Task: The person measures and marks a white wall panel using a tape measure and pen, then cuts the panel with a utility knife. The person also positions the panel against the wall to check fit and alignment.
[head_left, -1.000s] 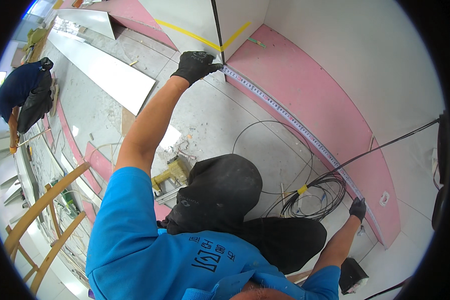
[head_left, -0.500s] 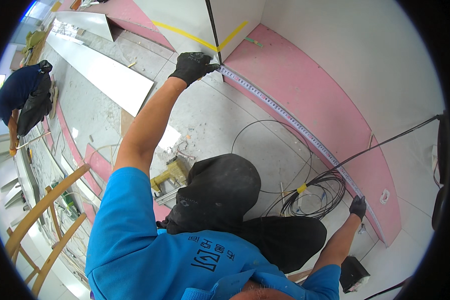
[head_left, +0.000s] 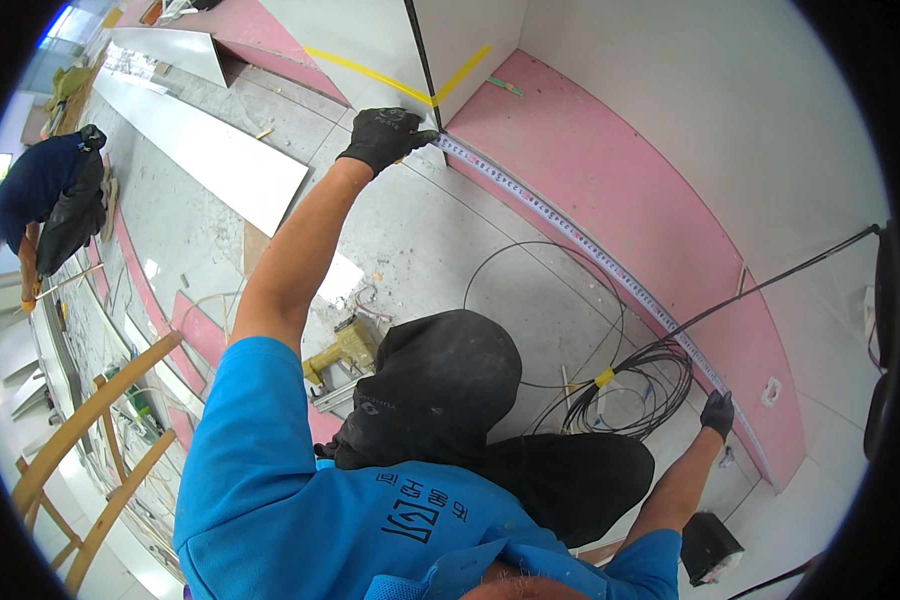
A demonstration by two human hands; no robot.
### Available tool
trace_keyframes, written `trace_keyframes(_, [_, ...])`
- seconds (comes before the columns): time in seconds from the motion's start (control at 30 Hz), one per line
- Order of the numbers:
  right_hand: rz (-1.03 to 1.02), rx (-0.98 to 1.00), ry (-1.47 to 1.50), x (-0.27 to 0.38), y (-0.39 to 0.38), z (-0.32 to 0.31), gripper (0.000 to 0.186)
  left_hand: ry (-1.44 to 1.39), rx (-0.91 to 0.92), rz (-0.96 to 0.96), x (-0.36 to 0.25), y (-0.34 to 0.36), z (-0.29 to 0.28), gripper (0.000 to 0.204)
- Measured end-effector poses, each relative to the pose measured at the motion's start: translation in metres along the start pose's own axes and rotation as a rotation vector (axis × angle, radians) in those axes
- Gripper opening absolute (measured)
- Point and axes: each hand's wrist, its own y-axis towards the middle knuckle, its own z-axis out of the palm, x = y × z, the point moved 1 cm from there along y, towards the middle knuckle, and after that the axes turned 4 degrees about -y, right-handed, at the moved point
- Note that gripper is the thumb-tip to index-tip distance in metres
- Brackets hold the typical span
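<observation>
A white tape measure blade [head_left: 538, 204] lies stretched along the front edge of a curved pink board [head_left: 600, 170]. My left hand [head_left: 383, 138], in a black glove, pinches the blade's far end beside the foot of a white corner panel [head_left: 370, 50] marked with yellow tape. Also gloved in black, my right hand [head_left: 717, 412] grips the blade near the board's near right end, fingers curled at the edge. The blade continues past that hand toward the board's tip. Part of the right fingers is hard to make out.
A coil of black cable [head_left: 682, 385] lies against the board, one strand crossing over it. By my knee rests a yellowish nail gun [head_left: 348, 346]. Long white panel [head_left: 215, 145], wooden chair frame [head_left: 95, 405] and a bending person [head_left: 50, 190] are left; a black box [head_left: 708, 548] stands lower right.
Both my hands stay at the same places on the tape measure, with only a slight shift of the view. The person at left has moved a hand slightly.
</observation>
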Motion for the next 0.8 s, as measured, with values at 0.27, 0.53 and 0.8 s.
trace_keyframes(0.27, [-0.147,-0.047,-0.399,0.013,-0.003,0.003,0.037,-0.030,-0.026,-0.017,0.005,-0.004,0.002,0.041])
trace_keyframes(0.53, [-0.140,-0.035,-0.517,0.032,-0.008,0.008,0.032,-0.037,-0.048,-0.012,0.009,-0.007,0.006,0.041])
trace_keyframes(0.8, [-0.029,-0.022,-0.064,0.000,0.000,0.003,0.034,-0.044,-0.072,-0.004,0.005,0.000,0.009,0.043])
